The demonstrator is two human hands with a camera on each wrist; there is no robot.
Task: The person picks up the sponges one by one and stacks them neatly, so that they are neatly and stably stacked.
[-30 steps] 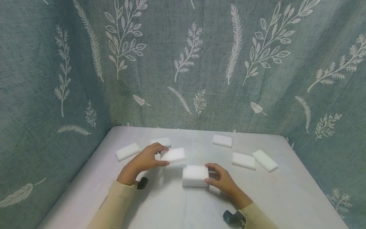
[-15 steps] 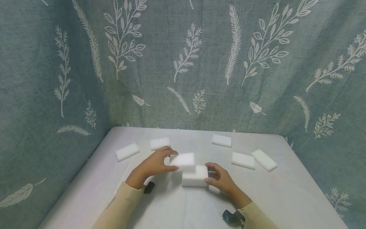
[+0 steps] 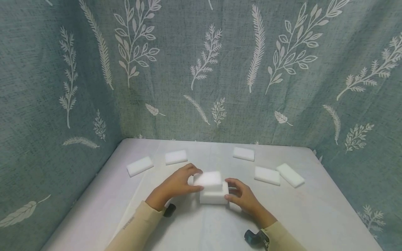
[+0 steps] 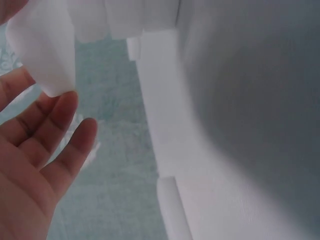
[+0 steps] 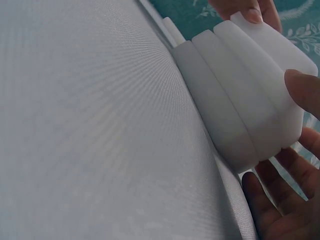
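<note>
My left hand [image 3: 179, 183] pinches a white sponge block [image 3: 208, 179] at its left end, over a stack of similar white sponges [image 3: 214, 199]. In the right wrist view the held sponge [image 5: 282, 45] is at the top layer, slightly offset and touching or very close; the stack [image 5: 225, 95] below has three layers, pressed flat together. My right hand [image 3: 244, 198] grips the right end of this stack, thumb on the near side and fingers behind. The left wrist view shows fingertips of the left hand [image 4: 35, 150] against the edge of the held sponge [image 4: 45, 45].
Loose white sponges lie around the stack: one at far left [image 3: 140, 166], one behind the left hand [image 3: 176, 157], one at the back right [image 3: 244, 154], and two touching or nearly touching at right [image 3: 267, 175]. Patterned green cloth [image 3: 201, 69] walls the white table [image 3: 188, 230].
My left hand has carried its sponge rightward and toward me, from left of the stack to over its top. My right hand has stayed on the stack.
</note>
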